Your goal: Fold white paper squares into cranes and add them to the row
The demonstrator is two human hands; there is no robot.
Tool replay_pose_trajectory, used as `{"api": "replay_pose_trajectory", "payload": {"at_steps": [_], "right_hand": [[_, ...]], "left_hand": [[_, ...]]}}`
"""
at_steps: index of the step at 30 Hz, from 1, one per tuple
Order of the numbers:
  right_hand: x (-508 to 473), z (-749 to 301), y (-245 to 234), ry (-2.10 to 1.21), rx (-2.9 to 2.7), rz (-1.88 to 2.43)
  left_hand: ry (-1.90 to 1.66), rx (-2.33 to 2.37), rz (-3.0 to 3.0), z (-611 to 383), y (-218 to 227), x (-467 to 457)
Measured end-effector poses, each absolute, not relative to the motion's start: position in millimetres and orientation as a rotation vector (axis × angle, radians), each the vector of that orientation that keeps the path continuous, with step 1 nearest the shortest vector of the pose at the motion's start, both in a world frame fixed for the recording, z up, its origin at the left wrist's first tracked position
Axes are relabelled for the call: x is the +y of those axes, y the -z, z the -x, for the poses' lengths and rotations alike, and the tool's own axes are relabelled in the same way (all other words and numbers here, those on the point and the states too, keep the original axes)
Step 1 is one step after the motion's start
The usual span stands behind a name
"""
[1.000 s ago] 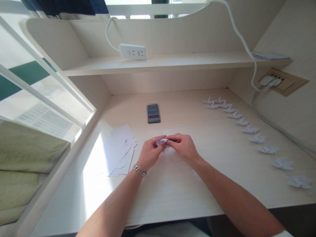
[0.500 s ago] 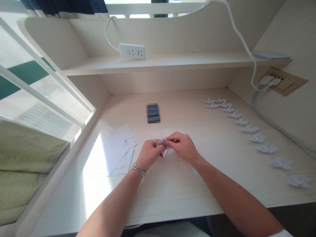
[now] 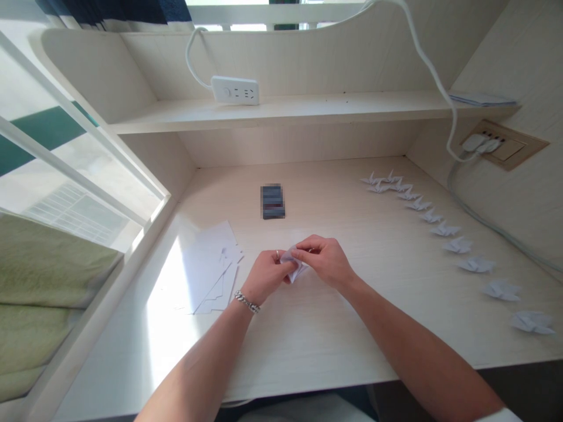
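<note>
Over the middle of the pale wooden desk [image 3: 308, 340], both my hands pinch one small folded white paper piece [image 3: 294, 265]. My left hand [image 3: 266, 275], with a ring and a chain bracelet, grips its left side with curled fingers. My right hand [image 3: 323, 259] pinches its top from the right. Most of the paper is hidden between my fingers.
Loose white sheets [image 3: 211, 266] lie left of my hands. A dark phone [image 3: 272, 201] lies farther back. Several folded paper cranes [image 3: 457, 245] line the desk's right side. A power strip [image 3: 234, 90] sits on the shelf; a cable [image 3: 440, 88] runs to a wall socket [image 3: 497, 144].
My hands have shifted a little on the paper piece, turning and pressing it lower between the fingers. Nothing else on the desk moved.
</note>
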State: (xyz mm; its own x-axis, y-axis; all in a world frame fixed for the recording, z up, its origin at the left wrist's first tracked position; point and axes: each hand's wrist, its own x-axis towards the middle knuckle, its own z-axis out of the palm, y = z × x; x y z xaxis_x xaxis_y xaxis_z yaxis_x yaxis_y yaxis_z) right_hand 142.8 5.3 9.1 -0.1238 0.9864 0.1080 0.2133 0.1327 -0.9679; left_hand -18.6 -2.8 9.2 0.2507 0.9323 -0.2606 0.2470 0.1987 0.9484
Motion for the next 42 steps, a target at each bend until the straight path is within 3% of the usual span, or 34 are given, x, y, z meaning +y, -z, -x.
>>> {"api": "replay_pose_trajectory", "payload": {"at_steps": [23, 32, 42], "right_hand": [[11.0, -145.8, -4.3, -1.225, -1.226, 1.106], [3.9, -149.1, -15.1, -1.023, -1.635, 1.187], [5.9, -147.7, -11.7, -1.210, -1.437, 1.182]], "left_hand": [[-0.677, 1.192, -1.202, 17.6, -11.5, -3.8], [-0.685, 1.203, -1.193, 18.7, -10.7, -3.3], [-0.669, 1.198, -1.209, 18.8, -9.0, -4.7]]}}
